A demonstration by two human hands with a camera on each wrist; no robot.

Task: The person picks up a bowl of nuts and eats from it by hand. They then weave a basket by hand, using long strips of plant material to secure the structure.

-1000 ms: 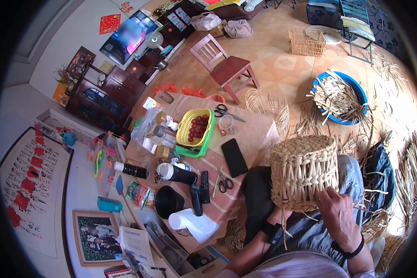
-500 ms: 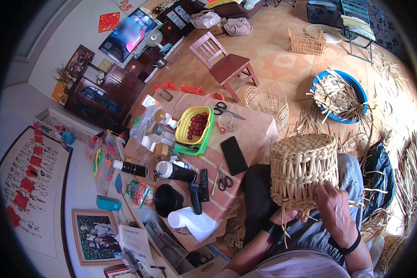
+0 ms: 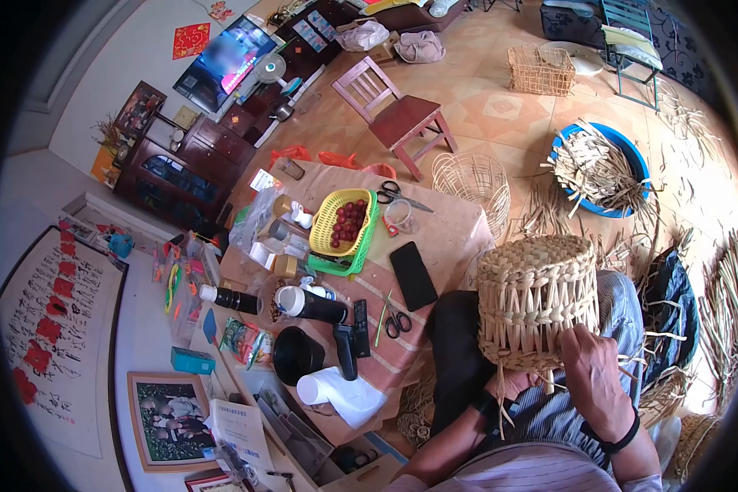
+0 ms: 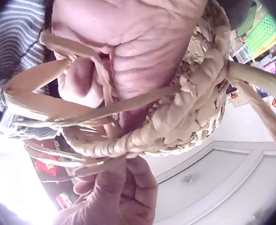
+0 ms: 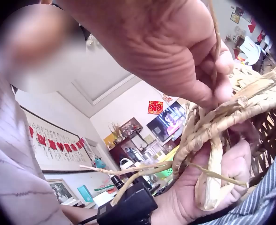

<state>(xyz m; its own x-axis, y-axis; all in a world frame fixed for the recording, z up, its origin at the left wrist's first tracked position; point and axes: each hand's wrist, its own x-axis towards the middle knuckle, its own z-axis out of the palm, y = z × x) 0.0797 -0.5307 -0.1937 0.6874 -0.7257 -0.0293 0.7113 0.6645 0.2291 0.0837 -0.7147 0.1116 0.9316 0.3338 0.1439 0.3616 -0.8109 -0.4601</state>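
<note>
A woven straw basket [image 3: 537, 307] lies on the person's lap, its base up and its open rim toward the body. The left hand [image 3: 512, 382] reaches into the opening from below and holds the basket at its rim; its fingers [image 4: 142, 70] are partly hidden inside. At the rim's outer side, the right hand [image 3: 592, 373] pinches a thin straw strand [image 5: 217, 47] between thumb and fingers. Loose strand ends [image 4: 39, 101] stick out from the rim beside the left palm. A broad pale strip [image 5: 209, 187] hangs in front of the left hand in the right wrist view.
A table [image 3: 463, 217] at the left bears a phone [image 3: 414, 275], scissors [image 3: 398, 325], a yellow fruit basket [image 3: 324, 215] and bottles. On the floor stand a blue tub [image 3: 644, 164] of straw strips, a wire-like basket [image 3: 471, 184] and a wooden chair [image 3: 406, 123]. Loose straw [image 3: 722, 320] lies at the right.
The left hand and wrist have shifted slightly right under the rim. The right hand has moved a little up and left along the rim. The basket stays almost in place.
</note>
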